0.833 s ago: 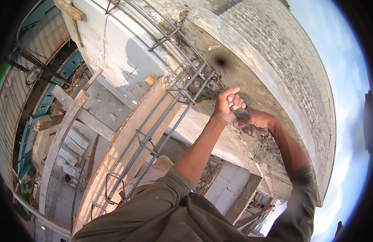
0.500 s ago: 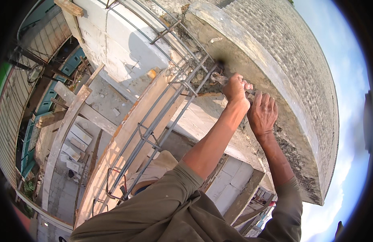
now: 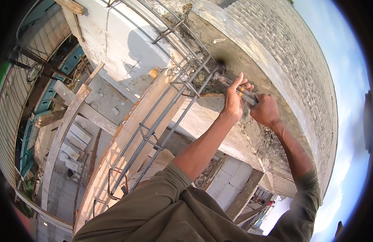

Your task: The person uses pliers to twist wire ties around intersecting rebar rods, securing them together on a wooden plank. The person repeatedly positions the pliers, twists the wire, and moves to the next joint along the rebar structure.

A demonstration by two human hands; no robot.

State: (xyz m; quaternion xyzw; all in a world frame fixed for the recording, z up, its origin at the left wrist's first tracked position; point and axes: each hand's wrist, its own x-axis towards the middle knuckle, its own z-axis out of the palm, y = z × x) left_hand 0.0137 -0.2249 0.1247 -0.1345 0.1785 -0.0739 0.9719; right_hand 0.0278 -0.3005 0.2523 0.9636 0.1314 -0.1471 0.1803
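Beside concrete (image 3: 255, 74), two hands (image 3: 234, 103) (image 3: 266, 110) handle apparently one grey tool (image 3: 249, 97)

This was an open-air building site, set high up under a blue, cloud-streaked sky (image 3: 351, 92). A rebar cage (image 3: 145, 138) lay bare, unclad by concrete, along a long board (image 3: 105, 173). A rough concrete slab (image 3: 251, 52) and a pale block wall (image 3: 118, 44) stood unpainted. Down below, loose white blocks (image 3: 79, 135) were strewn about the floor, and rough timber (image 3: 62, 133) crossed the gap over it.
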